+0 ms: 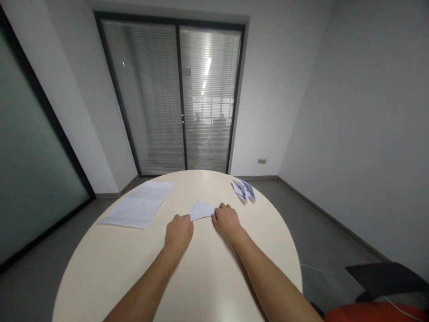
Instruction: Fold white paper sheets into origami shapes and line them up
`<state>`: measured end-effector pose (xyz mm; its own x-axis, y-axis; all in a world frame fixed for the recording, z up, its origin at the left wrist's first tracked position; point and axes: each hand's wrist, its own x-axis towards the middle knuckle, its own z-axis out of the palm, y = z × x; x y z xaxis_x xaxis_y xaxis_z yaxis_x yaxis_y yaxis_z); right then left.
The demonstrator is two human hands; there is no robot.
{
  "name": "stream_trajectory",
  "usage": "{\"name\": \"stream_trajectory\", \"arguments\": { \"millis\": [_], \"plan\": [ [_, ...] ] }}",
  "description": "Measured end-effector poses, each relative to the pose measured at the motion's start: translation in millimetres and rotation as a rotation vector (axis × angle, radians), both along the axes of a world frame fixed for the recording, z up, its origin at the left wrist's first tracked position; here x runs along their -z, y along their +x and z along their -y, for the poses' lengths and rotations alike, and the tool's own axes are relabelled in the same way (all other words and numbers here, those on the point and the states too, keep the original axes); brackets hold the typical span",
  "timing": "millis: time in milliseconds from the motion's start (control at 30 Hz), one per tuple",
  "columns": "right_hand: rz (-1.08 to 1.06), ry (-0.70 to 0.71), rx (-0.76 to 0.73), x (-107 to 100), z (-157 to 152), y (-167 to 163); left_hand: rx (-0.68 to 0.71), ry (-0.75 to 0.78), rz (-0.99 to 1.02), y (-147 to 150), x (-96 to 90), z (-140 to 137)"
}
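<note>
Between my two hands, near the middle of the round table, lies a small folded sheet of white paper [200, 209]. Its upper edge rises to a point, with a crease running down from it. My left hand [179, 230] is closed on the paper's left corner, fingers curled. At the opposite corner my right hand [226, 219] grips the paper, its fingers bent over the end. The fingertips of both hands are partly hidden.
A large creased white sheet [140, 205] lies on the left of the pale round table [201, 286]. Folded printed paper [243, 190] sits at the far right, near the edge. Beyond the table's right side stands a chair with a red seat [372, 312].
</note>
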<state>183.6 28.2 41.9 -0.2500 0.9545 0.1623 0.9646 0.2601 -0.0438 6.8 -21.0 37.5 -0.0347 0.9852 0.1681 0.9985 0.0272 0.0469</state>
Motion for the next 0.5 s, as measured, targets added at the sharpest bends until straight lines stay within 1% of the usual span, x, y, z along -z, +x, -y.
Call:
{"name": "stream_trajectory", "arguments": {
  "millis": [133,233,500],
  "plan": [
    [0.000,-0.018,0.024,-3.2,2.3,-2.9,-0.012,0.011,0.001,1.2,0.6,-0.1],
    [0.007,-0.023,0.039,-4.0,3.7,-3.9,0.006,0.024,-0.011,1.9,1.4,-0.4],
    [-0.042,-0.001,0.002,0.2,-2.9,5.9,0.027,0.015,-0.040,-2.2,6.1,-3.1]
  ]
}}
